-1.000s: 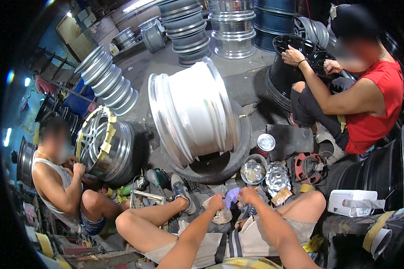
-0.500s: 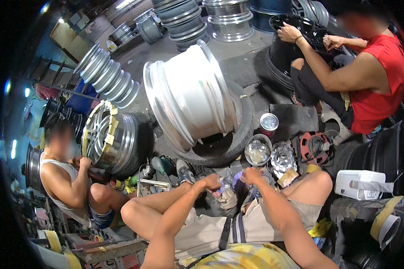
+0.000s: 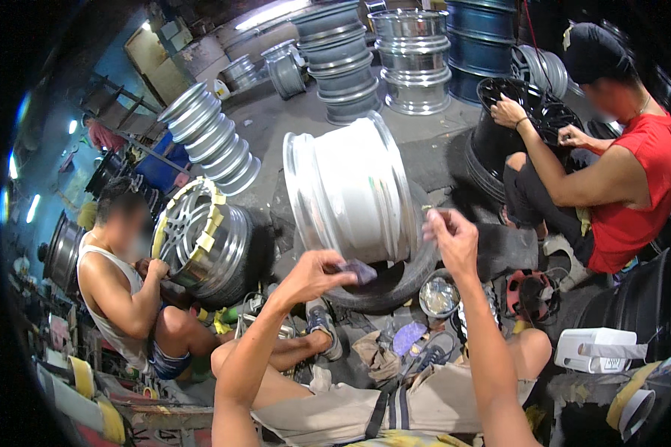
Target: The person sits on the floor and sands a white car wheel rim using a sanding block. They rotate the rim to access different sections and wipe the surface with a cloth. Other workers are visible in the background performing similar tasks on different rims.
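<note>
Silver-white alloy wheel rim (image 3: pixel 350 190) stands on edge in a black rubber tyre (image 3: pixel 395 283) on the concrete floor (image 3: pixel 425 138); the right hand (image 3: pixel 451 238) rests loosely curled at the rim's lower edge, the left hand (image 3: pixel 320 272) pinches a small dark purple sanding pad (image 3: pixel 361 272) just below it
</note>
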The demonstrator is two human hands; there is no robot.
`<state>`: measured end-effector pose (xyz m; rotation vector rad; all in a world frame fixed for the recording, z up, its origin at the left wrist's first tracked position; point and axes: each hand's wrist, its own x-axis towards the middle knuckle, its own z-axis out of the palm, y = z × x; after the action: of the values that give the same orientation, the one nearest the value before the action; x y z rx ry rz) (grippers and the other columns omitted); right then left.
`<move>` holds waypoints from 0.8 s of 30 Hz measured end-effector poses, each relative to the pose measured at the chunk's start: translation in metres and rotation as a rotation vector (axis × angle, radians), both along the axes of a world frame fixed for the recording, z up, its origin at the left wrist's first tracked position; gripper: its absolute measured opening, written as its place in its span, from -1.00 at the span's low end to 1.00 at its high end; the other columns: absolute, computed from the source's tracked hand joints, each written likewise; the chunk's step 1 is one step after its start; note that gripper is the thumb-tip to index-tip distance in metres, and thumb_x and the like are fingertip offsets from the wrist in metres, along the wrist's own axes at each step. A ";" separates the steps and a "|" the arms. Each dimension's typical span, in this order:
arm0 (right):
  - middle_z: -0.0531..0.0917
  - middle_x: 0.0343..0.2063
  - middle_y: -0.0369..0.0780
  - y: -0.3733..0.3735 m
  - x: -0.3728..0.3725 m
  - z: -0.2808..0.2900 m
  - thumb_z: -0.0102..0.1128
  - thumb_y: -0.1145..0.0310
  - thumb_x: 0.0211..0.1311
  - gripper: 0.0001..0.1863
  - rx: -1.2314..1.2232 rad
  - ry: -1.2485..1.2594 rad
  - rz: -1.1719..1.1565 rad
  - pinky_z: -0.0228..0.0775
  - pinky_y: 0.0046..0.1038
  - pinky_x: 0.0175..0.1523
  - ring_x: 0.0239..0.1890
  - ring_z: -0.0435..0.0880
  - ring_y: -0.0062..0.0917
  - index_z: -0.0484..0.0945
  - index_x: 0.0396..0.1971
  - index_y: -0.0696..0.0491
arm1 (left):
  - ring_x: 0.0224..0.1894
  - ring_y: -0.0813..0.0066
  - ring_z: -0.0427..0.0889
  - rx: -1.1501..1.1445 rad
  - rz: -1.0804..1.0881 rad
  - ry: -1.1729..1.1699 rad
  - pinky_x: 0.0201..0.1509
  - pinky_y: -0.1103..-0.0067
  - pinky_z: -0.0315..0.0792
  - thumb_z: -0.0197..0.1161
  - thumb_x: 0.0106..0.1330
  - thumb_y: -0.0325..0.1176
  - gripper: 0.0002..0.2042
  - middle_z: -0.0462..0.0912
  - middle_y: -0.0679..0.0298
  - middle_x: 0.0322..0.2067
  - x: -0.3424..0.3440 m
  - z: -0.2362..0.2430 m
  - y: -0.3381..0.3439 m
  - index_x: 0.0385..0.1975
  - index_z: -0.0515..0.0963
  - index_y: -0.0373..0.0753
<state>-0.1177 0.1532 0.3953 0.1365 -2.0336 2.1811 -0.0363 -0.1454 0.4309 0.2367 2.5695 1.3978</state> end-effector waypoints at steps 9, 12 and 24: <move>0.79 -0.30 -0.22 -0.108 -0.105 0.037 0.37 0.37 0.30 -0.87 0.361 0.735 -0.310 0.48 -0.27 0.07 0.01 0.62 -0.27 0.76 -0.23 0.07 | 0.01 0.24 0.54 -1.006 0.438 1.072 0.04 0.30 0.44 0.39 0.09 -0.54 -0.54 0.62 0.22 0.00 -0.077 0.041 -0.017 0.07 0.67 -0.18; 0.78 -0.25 -0.22 -0.114 -0.111 0.026 0.39 0.36 0.29 -0.88 0.482 0.805 -0.371 0.45 -0.26 0.14 0.05 0.59 -0.24 0.74 -0.24 0.03 | 0.08 0.23 0.50 -1.039 0.374 0.971 0.10 0.25 0.40 0.36 0.09 -0.55 -0.47 0.54 0.21 0.15 -0.075 0.006 -0.007 0.16 0.60 -0.27; 0.76 -0.25 -0.21 -0.114 -0.107 0.025 0.37 0.34 0.32 -0.89 0.505 0.798 -0.401 0.55 -0.25 0.02 0.01 0.63 -0.24 0.70 -0.24 0.03 | 0.03 0.14 0.46 -1.097 0.380 0.877 0.06 0.28 0.37 0.39 0.22 -0.39 -0.53 0.48 0.12 -0.06 -0.090 0.019 -0.013 0.18 0.58 -0.16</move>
<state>-0.2245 0.0394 0.4203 0.5085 -1.8406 1.0809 -0.1261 -0.1589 0.4501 0.1859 3.7564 -0.3858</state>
